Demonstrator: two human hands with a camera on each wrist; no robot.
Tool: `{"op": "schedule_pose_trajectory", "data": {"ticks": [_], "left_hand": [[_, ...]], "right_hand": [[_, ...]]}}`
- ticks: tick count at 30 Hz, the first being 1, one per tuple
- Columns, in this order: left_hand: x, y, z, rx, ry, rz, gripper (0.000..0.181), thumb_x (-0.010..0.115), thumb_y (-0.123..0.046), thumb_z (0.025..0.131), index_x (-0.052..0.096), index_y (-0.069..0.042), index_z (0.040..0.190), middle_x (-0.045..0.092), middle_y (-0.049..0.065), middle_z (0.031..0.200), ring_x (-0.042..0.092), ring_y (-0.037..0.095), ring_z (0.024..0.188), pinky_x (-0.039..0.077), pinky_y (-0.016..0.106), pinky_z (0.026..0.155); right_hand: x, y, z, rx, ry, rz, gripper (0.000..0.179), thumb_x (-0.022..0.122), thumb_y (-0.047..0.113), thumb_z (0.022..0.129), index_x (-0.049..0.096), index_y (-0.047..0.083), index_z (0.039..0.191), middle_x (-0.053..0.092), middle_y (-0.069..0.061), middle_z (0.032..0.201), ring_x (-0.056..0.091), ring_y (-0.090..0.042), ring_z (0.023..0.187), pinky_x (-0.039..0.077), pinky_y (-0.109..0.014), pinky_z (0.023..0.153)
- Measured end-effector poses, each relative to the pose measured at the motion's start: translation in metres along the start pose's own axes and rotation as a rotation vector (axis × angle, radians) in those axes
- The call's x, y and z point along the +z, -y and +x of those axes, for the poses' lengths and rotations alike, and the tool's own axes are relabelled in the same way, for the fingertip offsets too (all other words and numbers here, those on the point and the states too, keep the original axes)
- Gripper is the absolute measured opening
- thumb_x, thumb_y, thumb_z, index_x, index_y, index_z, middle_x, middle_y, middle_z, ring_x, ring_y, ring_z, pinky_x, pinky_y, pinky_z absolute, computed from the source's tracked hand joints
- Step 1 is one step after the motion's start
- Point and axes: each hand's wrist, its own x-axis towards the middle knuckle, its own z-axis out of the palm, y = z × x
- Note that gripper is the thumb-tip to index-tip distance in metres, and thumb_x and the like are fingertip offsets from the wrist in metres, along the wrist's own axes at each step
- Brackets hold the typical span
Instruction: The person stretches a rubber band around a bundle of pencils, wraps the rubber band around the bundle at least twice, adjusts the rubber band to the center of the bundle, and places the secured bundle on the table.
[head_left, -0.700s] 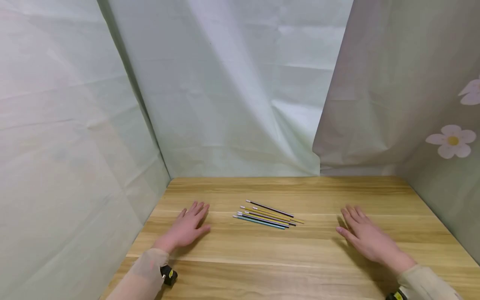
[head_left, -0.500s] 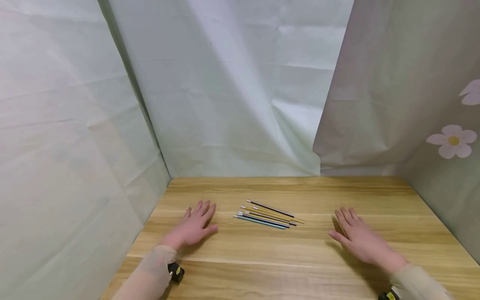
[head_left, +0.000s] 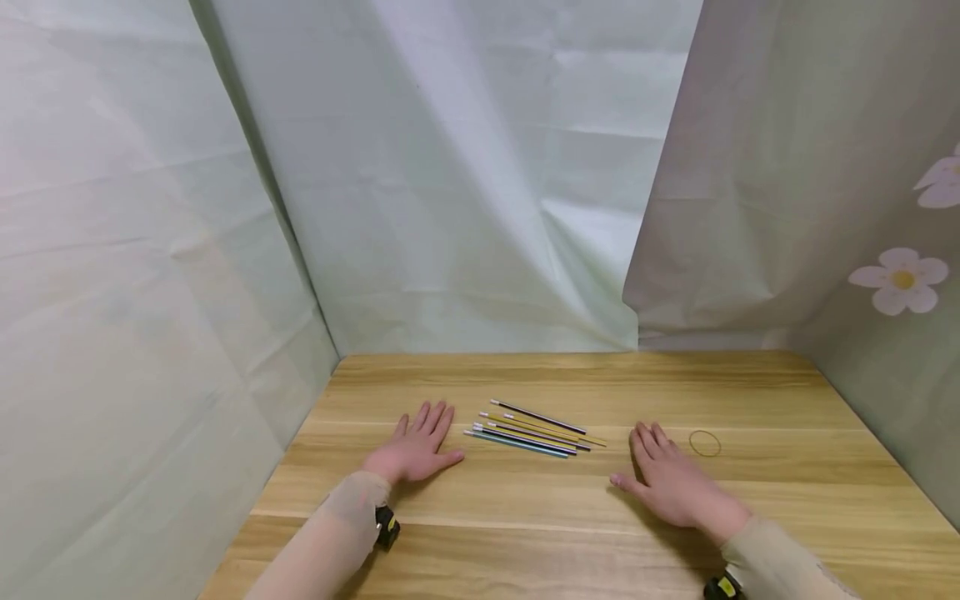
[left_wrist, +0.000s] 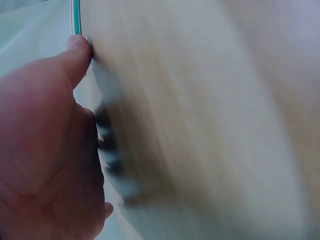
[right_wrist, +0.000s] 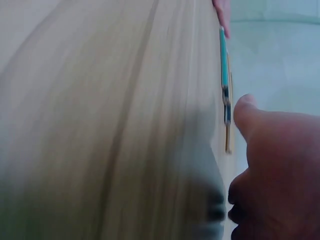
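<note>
Sheeting (head_left: 480,167) was hung behind the wooden table (head_left: 525,533), over which the left hand (head_left: 414,452) and the right hand (head_left: 675,486) were held with fingers straight, thumbs out, nothing gripped (contact with the surface could not be told). Between them the pencils (head_left: 532,435) were laid in a loose slanting cluster, best gathered, it was judged, by low, even pressure. The thin yellow loop (head_left: 690,442), beside the right hand, was better left unbrushed.

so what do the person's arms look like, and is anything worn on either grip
The left sleeve and right sleeve are pale beige, ending near the wrist. By each cuff sits a small black device with a yellow marking. The left grip and right grip are ungloved.
</note>
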Motion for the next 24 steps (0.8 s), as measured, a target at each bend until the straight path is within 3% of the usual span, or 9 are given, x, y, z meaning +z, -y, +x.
{"op": "schedule_pose_trajectory", "data": {"ticks": [7,11,14,20,24], "left_hand": [[0.004,-0.003,0.027,0.019,0.015,-0.012,0.112,0.04,-0.086,0.097,0.008,-0.009,0.172,0.001,0.014,0.179,-0.006,0.039,0.163,-0.003,0.068,0.124],[0.003,-0.004,0.039,0.013,0.026,0.052,0.117,0.039,-0.092,0.091,0.006,-0.014,0.173,-0.001,0.009,0.18,-0.008,0.034,0.164,-0.006,0.065,0.125],[0.001,-0.008,0.043,0.011,0.032,0.095,0.118,0.038,-0.093,0.091,0.005,-0.016,0.173,-0.001,0.008,0.18,-0.008,0.032,0.164,-0.006,0.063,0.126],[-0.005,-0.023,0.043,0.017,0.019,0.093,0.112,0.042,-0.085,0.096,0.009,-0.011,0.172,0.004,0.012,0.179,-0.003,0.036,0.164,-0.002,0.065,0.126],[0.002,-0.023,0.051,0.014,0.009,0.125,0.11,0.036,-0.087,0.096,0.008,-0.013,0.173,0.001,0.009,0.18,-0.005,0.034,0.164,-0.001,0.063,0.126]], "right_hand": [[0.011,0.019,0.01,0.06,0.031,0.013,0.105,0.051,0.066,0.106,0.025,-0.022,0.156,0.014,-0.044,0.165,0.012,-0.061,0.154,0.017,-0.071,0.121],[0.015,0.031,0.014,0.081,0.036,0.018,0.106,0.051,0.067,0.105,0.024,-0.021,0.157,0.012,-0.043,0.166,0.01,-0.059,0.156,0.016,-0.069,0.123],[0.018,0.04,0.016,0.084,0.041,0.024,0.107,0.051,0.068,0.105,0.022,-0.021,0.158,0.011,-0.043,0.167,0.009,-0.057,0.157,0.015,-0.068,0.124],[0.02,0.048,0.019,0.106,0.03,0.005,0.108,0.05,0.069,0.104,0.023,-0.021,0.158,0.011,-0.043,0.167,0.01,-0.057,0.157,0.016,-0.067,0.124],[0.019,0.05,0.019,0.123,0.021,-0.01,0.109,0.05,0.07,0.104,0.024,-0.022,0.157,0.012,-0.044,0.166,0.012,-0.058,0.156,0.017,-0.067,0.124]]}}
